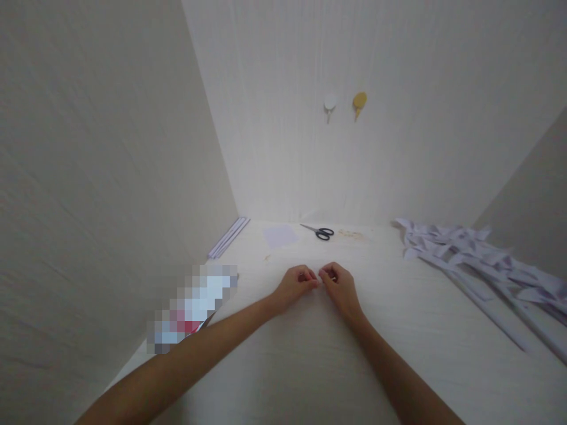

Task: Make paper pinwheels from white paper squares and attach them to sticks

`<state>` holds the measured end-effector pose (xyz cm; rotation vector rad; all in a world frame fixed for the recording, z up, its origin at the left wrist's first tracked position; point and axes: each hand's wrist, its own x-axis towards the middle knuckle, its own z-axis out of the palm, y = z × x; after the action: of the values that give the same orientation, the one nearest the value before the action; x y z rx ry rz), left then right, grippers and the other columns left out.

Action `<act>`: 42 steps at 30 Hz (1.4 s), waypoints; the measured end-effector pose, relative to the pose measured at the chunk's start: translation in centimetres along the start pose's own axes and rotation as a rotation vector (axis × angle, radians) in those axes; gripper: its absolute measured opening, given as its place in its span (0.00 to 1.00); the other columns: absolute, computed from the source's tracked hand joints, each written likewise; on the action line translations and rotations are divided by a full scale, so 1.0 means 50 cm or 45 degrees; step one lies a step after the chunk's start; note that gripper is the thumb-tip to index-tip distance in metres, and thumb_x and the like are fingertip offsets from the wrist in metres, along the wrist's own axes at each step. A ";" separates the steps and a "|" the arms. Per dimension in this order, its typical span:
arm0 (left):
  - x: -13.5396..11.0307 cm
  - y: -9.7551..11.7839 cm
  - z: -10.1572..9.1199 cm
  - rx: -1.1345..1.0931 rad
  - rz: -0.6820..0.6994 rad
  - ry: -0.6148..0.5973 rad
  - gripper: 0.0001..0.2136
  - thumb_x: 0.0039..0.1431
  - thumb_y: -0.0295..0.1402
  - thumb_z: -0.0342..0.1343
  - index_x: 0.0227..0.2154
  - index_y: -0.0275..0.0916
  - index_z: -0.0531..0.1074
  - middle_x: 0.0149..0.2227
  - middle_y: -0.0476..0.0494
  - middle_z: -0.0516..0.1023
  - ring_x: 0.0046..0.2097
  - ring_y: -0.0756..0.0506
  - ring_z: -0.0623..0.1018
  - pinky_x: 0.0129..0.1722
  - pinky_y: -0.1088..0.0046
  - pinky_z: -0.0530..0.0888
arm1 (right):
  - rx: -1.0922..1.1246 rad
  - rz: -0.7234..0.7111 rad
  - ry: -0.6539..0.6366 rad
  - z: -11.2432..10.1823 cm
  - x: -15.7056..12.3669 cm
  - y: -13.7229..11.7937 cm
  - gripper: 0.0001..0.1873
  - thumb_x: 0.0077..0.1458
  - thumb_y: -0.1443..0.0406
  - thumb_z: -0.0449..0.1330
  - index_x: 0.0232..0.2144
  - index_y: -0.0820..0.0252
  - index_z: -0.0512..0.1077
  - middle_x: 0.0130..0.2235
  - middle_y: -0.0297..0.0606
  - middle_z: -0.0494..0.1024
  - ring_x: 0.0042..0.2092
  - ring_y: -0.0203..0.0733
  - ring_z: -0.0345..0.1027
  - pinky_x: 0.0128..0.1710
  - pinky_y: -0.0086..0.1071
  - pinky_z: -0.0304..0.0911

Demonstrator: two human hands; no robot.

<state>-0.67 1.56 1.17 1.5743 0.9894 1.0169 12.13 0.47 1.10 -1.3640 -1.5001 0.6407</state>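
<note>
My left hand [297, 287] and my right hand [339, 285] meet almost fingertip to fingertip above the middle of the white table [292, 366]. Both are closed in a pinch, thumb against fingers. Something tiny and pale may lie between the fingertips, too small to make out. Beyond them lie a pair of scissors [318, 231] with black handles, blades toward the left, and a square sheet of pale paper [280, 235].
Folded paper strips [229, 237] lie against the left wall, with a blurred-out screen-like object [195, 307] nearer me. Long paper rolls with leaf-like paper pieces [478, 260] pile up at right. White [330, 103] and yellow hooks [359, 100] hang on the back wall.
</note>
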 end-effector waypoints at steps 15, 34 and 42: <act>0.185 0.031 -0.258 1.831 0.211 -0.361 0.08 0.49 0.30 0.46 0.29 0.34 0.68 0.35 0.39 0.68 0.36 0.46 0.69 0.36 0.72 0.63 | 0.020 0.018 -0.009 0.006 0.008 0.010 0.07 0.42 0.63 0.50 0.18 0.60 0.63 0.19 0.33 0.65 0.21 0.35 0.59 0.20 0.27 0.55; 0.228 -0.021 -0.264 1.804 0.117 -0.405 0.10 0.43 0.35 0.50 0.26 0.34 0.70 0.33 0.37 0.72 0.35 0.43 0.70 0.32 0.71 0.63 | -0.074 0.019 -0.054 0.007 0.009 0.004 0.08 0.42 0.63 0.50 0.18 0.61 0.64 0.19 0.34 0.66 0.21 0.35 0.59 0.21 0.28 0.55; 0.224 -0.011 -0.264 1.796 0.094 -0.401 0.10 0.45 0.35 0.50 0.27 0.34 0.71 0.33 0.37 0.72 0.35 0.44 0.70 0.32 0.72 0.63 | -0.065 0.020 -0.039 0.006 0.010 0.002 0.08 0.42 0.63 0.51 0.18 0.61 0.64 0.19 0.34 0.66 0.21 0.35 0.59 0.21 0.28 0.55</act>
<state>-9.61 16.03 4.49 2.7619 1.5235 -0.0822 11.97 1.06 1.05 -1.4117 -1.5409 0.6391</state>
